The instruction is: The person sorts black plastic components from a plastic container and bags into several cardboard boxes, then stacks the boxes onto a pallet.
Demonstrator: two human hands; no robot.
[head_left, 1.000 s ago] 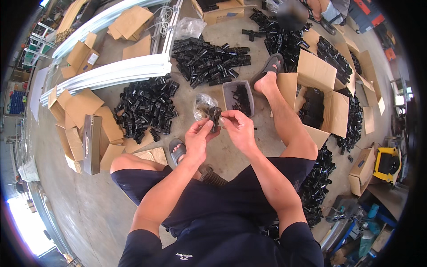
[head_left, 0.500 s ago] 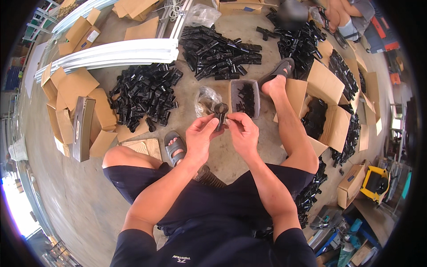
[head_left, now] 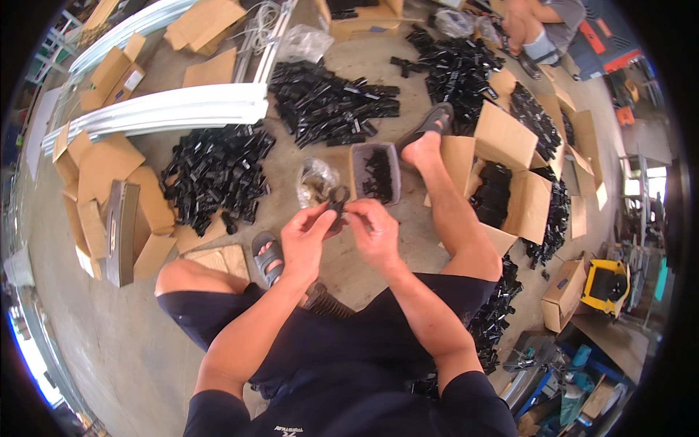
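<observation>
Above the floor between my legs, my left hand [head_left: 303, 239] is closed round a black clamp fitting [head_left: 338, 195] with a ring-shaped end pointing up. Fingertips of my right hand [head_left: 374, 231] pinch together at the fitting's right side; whether they hold a small piece there is hidden. Just beyond my hands stands a grey plastic tub [head_left: 356, 173] with many small black parts inside. To its left lies a crumpled clear plastic bag [head_left: 319, 179] with small brownish contents.
Piles of black fittings lie at left [head_left: 217, 175] and ahead [head_left: 331, 102]. An open carton [head_left: 528, 207] with black parts stands beyond my right leg. White metal rails [head_left: 175, 108] and cardboard boxes [head_left: 149, 197] are at left. A co-worker [head_left: 535, 29] sits far right.
The whole view has shifted slightly, with the surroundings now lower and further left. Both hands stay together at the fitting, whose ring has tilted and shows less clearly.
</observation>
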